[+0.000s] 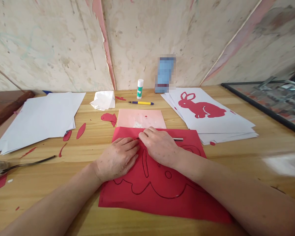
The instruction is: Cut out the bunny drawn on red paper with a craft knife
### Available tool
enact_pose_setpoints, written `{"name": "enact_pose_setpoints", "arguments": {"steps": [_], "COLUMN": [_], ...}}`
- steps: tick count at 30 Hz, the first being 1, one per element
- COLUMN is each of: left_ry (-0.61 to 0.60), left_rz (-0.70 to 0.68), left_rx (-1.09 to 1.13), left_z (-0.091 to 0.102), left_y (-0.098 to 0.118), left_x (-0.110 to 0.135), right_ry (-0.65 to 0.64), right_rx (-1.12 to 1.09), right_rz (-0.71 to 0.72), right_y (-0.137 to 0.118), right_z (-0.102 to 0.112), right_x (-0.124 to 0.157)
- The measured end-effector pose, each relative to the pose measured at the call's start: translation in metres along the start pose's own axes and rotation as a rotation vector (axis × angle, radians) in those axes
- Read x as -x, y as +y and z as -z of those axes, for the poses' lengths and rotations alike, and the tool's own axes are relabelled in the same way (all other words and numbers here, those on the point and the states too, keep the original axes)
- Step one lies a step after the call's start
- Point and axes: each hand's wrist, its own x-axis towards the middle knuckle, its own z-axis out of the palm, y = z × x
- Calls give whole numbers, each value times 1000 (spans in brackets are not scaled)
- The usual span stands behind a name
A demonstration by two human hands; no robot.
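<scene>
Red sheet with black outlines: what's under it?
A pink board shows past the far edge of the red sheet, on the wooden table. How far it reaches underneath, and anything else there, is covered.

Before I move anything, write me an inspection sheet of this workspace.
Surface: wooden table, grain visible.
Job's things: red sheet with black outlines, overlapping a pink board; silver rod, one end showing.
Clutter: red scraps, crumpled white paper, upright glue stick, yellow-and-blue pen, white sheets at left; red rabbit shape on a paper stack at right.
Hands: left hand on the red sheet; right hand over the silver rod, grip hidden.
Cables: none certain; dark strip at left, nature unclear.
Surroundings: stained wall behind, black-framed panel at right, blurred blue object by the wall.
</scene>
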Motion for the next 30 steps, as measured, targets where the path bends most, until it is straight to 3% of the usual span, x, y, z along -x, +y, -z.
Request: {"name": "enact_pose_setpoints", "arguments": {"steps": [30], "left_ry": [-13], "left_rz": [62], "left_rx": [45], "left_z": [1], "left_y": [-1], "left_x": [-2], "right_ry": [-90], "right_rx": [6], "right_rz": [-70], "right_y": [-8], "right_z": [13], "right_x": [-1]}}
